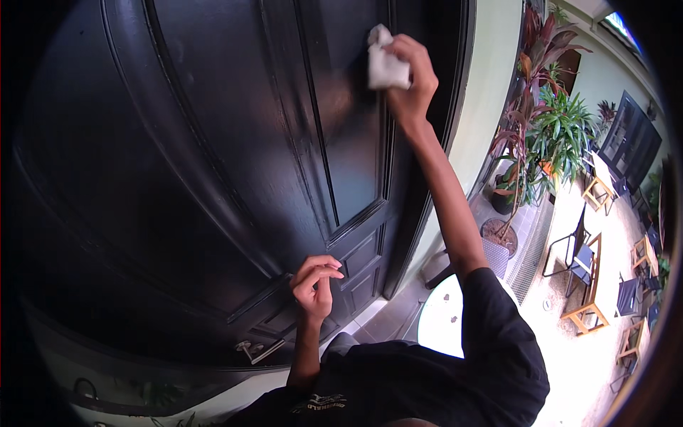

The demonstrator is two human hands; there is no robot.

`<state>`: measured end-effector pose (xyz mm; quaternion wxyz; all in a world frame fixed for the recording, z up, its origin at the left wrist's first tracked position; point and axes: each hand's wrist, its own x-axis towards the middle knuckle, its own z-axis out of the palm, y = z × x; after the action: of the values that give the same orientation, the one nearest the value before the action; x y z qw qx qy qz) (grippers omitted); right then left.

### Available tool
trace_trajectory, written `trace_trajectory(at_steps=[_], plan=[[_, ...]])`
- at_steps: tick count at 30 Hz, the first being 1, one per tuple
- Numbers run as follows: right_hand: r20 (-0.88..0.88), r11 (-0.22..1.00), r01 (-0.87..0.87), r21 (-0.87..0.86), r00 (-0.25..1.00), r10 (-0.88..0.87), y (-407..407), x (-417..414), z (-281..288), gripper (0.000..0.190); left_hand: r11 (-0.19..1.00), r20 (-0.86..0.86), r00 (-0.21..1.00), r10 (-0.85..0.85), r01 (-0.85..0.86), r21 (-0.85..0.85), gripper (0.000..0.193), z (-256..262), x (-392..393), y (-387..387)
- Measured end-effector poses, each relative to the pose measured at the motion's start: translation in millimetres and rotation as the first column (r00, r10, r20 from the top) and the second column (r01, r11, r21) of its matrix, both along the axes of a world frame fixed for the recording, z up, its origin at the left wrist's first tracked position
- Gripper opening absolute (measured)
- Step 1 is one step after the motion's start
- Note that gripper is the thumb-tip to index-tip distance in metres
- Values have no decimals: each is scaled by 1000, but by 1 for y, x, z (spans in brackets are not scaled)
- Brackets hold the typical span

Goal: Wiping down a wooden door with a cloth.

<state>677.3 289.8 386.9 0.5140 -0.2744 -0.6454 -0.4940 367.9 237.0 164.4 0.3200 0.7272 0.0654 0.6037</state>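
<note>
A black panelled door [235, 133] fills the left and middle of the head view. My right hand [416, 69], raised high, is shut on a white cloth [388, 68], which lies against or close to the upper door near its right edge; the cloth is slightly blurred. Lower down, my left hand [317, 285] is in front of the door with its fingers loosely bent and nothing in it. A metal lever handle [261, 351] is on the door below and to the left of my left hand.
A round white table [442, 315] stands below my right arm, near a woven chair [496, 258]. Potted plants [500, 229] line the pale wall [483, 80]. Farther right are wooden tables [589, 299] and dark folding chairs [581, 261] on a bright floor.
</note>
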Motion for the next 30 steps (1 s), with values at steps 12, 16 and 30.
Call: trace_trajectory(at_steps=[12,16,30], plan=[[-69,994,-78,76,994,83,6,-11,25,34,1000,-88,996,-11,10,-12,23,-14,-8,-7],[152,987,-140,-77,977,150,-1,-35,13,35,999,-132,991,24,-19,37,23,-14,-26,-7],[119,980,-127,153,987,110,18,-17,68,42,908,-94,987,133,-84,410,24,210,26,22]])
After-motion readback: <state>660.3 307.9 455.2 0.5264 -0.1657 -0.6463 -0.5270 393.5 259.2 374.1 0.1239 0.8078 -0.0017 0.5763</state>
